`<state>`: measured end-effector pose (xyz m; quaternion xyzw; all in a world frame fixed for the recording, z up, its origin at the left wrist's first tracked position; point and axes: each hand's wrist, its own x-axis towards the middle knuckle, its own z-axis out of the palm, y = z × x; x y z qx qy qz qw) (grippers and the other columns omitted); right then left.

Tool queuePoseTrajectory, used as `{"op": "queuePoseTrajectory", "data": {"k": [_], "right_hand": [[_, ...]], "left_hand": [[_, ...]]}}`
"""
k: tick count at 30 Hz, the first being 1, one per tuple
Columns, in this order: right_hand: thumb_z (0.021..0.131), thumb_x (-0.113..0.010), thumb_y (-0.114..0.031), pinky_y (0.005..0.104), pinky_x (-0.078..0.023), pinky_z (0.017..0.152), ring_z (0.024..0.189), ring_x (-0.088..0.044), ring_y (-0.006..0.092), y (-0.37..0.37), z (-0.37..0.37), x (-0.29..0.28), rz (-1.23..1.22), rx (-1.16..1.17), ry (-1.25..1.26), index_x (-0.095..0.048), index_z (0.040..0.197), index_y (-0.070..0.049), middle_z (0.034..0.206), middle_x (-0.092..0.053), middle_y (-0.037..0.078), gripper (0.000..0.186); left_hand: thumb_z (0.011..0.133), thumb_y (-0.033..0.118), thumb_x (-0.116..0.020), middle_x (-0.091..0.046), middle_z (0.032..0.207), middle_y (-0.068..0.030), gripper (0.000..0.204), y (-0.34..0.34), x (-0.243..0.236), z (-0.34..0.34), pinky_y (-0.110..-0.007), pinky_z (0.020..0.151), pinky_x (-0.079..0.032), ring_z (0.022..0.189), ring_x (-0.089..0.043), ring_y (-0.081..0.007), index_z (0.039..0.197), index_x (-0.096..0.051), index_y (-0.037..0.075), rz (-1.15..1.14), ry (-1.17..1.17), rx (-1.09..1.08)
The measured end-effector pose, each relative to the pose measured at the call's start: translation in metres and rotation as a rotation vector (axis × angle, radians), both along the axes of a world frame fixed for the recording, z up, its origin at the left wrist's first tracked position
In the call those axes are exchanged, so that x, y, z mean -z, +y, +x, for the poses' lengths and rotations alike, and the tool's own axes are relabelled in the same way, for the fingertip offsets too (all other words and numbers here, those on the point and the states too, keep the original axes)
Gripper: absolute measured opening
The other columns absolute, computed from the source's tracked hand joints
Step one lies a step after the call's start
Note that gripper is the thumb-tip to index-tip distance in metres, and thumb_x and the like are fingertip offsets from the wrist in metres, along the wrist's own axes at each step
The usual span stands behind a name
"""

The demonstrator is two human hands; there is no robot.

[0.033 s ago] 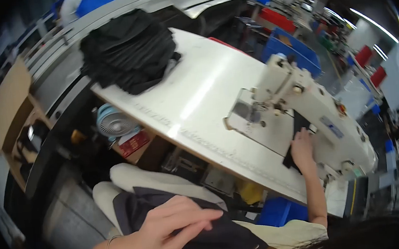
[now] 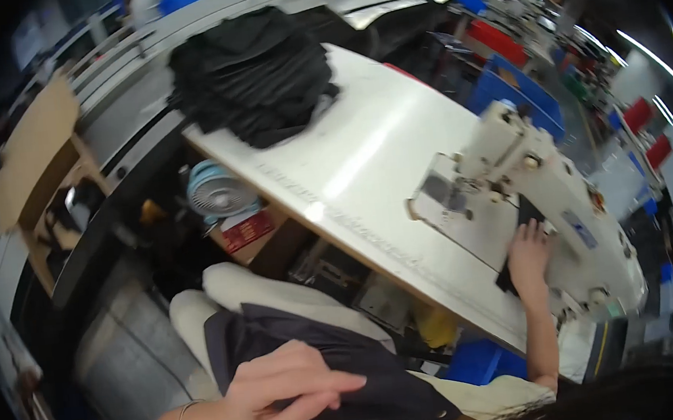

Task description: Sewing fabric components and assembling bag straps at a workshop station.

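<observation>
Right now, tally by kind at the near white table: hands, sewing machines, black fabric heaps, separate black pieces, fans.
Hands: 2 (left hand, right hand)
Sewing machine: 1
Black fabric heap: 1
Black piece by the right hand: 1
Fan: 1
Total: 6

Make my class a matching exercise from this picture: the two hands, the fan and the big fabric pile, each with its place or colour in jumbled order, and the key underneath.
Column one
1. right hand
2. left hand
3. fan
4. big fabric pile

Column two
A. light blue, lower than the tabletop
B. on a small black cloth beside the sewing machine
C. black, heaped on the tabletop
D. above the lap

Pairs: 1-B, 2-D, 3-A, 4-C
</observation>
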<state>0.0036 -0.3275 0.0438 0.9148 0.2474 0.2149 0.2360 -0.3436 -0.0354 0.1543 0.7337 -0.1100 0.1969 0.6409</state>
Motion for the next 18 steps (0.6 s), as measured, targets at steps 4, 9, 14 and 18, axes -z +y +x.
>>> {"op": "queuePoseTrajectory", "data": {"k": [4,9,14,18], "right_hand": [[0.087,-0.050,-0.001,0.0311,-0.042,0.054,0.062,-0.053,0.0240,0.117,-0.096,-0.064,0.743,-0.564,0.549,-0.054,0.110,0.001,0.084,-0.053,0.014,0.024],[0.078,-0.062,-0.003,0.0354,-0.045,0.056,0.065,-0.057,0.0293,0.239,-0.211,-0.029,0.457,-1.108,1.041,-0.059,0.101,0.001,0.080,-0.053,0.013,0.024],[0.081,-0.059,-0.006,0.0362,-0.047,0.061,0.070,-0.057,0.0290,0.341,-0.307,0.048,0.288,-1.410,1.260,-0.060,0.095,-0.001,0.079,-0.053,0.012,0.015],[0.078,-0.058,-0.003,0.0369,-0.044,0.075,0.085,-0.052,0.0298,0.402,-0.371,0.118,0.113,-1.671,1.297,-0.058,0.095,0.002,0.089,-0.053,0.012,0.018]], "left_hand": [[0.085,0.007,-0.057,-0.058,0.058,-0.0099,0.018,-0.022,0.005,-0.092,-0.029,0.046,-0.042,0.049,-0.053,-0.0206,0.069,-0.059,-0.002,-0.373,-0.382,-0.256],[0.083,0.019,-0.062,-0.065,0.077,-0.0104,0.017,-0.024,0.040,-0.150,-0.031,0.057,-0.047,0.063,-0.059,-0.0224,0.080,-0.067,0.003,-0.162,-0.757,-0.426],[0.082,0.018,-0.063,-0.065,0.074,-0.0088,0.014,-0.024,0.068,-0.178,-0.030,0.056,-0.047,0.061,-0.059,-0.0210,0.078,-0.067,0.005,-0.087,-1.004,-0.692],[0.083,0.017,-0.062,-0.065,0.074,-0.0082,0.012,-0.017,0.077,-0.177,-0.029,0.056,-0.046,0.062,-0.060,-0.0201,0.078,-0.066,0.006,-0.148,-1.181,-0.951]]}}
